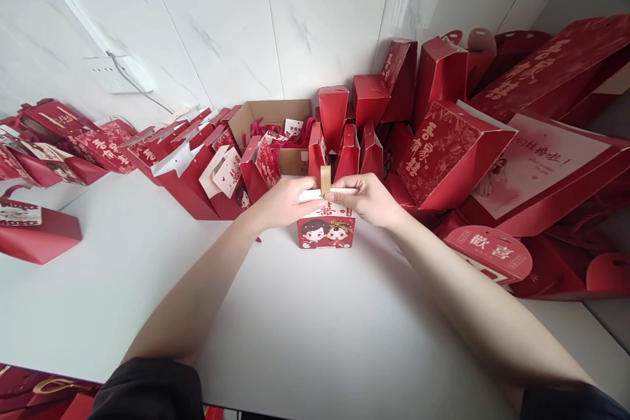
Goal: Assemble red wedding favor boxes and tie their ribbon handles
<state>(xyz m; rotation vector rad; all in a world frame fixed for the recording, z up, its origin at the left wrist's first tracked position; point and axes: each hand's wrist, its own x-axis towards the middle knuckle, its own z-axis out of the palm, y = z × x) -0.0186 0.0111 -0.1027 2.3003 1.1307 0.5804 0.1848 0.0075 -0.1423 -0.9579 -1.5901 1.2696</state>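
Both hands closed on the small red box; left hand [290, 202] has fingers and thumb around the left end of its white top edge, right hand [371, 197] pinches the right part just beside the gold ribbon [325, 178] strip; can't tell if that thumb presses on the ribbon itself; box [325, 241] sits upright mid-table, cartoon couple facing the near side, base apparently on the white table [295, 335]; far of it is an open cardboard carton [294, 161] with dark red ribbons and tags, red bags [182, 187] to the left, taller red boxes [333, 117] far and to the right; handling, my read: thin paperboard, light, contents unknown; stiff along folds and corners, soft mid-panel, so a hard squeeze on the flat faces would likely dent it; printed face may be a bit slick; ribbon should be limp, guides nothing by itself; best hold is the folded top edge, one pinch per end, light even pressure; for carrying, take the side edges low down and keep off the print.
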